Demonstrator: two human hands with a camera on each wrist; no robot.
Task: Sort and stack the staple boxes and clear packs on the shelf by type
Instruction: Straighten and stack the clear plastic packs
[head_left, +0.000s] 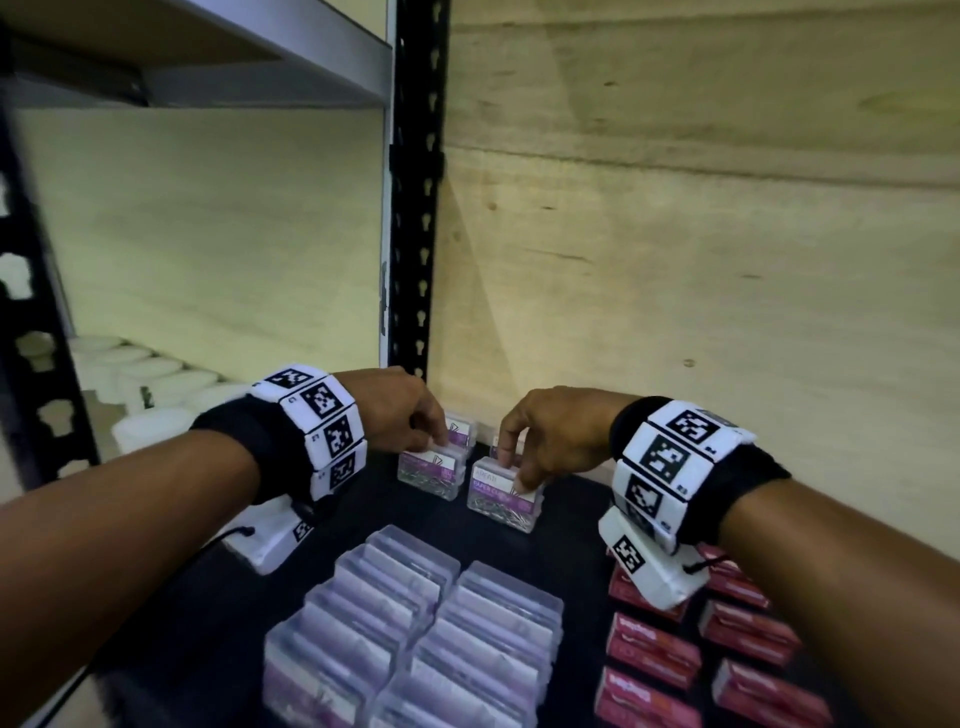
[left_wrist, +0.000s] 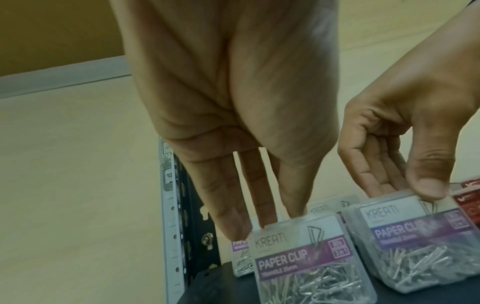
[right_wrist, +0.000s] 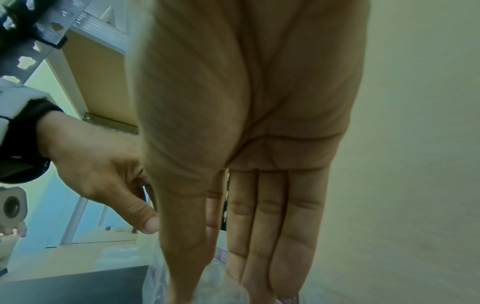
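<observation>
Sorting looks well advanced. Taking the black upright post (head_left: 415, 208) at the back of the shelf (head_left: 566, 525) as landmark: just in front of its foot stand a few clear packs of paper clips, and both hands are working there. The left hand (head_left: 400, 410) pinches the top edge of one clear pack (head_left: 431, 470) nearest the post, thumb on the near side and fingertips (left_wrist: 233, 226) behind it, so its grip is clamped on that pack. The right hand (head_left: 545, 436) holds the neighbouring clear pack (head_left: 504, 493), a little further from the post, thumb pressing the label and fingers curled over the far edge.

Further forward from the post, two tidy rows of clear packs (head_left: 415, 623) lie stacked flat, side by side. To the right of these, well away from the post, red staple boxes (head_left: 727, 649) lie in two loose columns, apparently not yet stacked.

I judge that the last few clear packs by the post remain to join the rows, and that the red boxes still want squaring up.
</observation>
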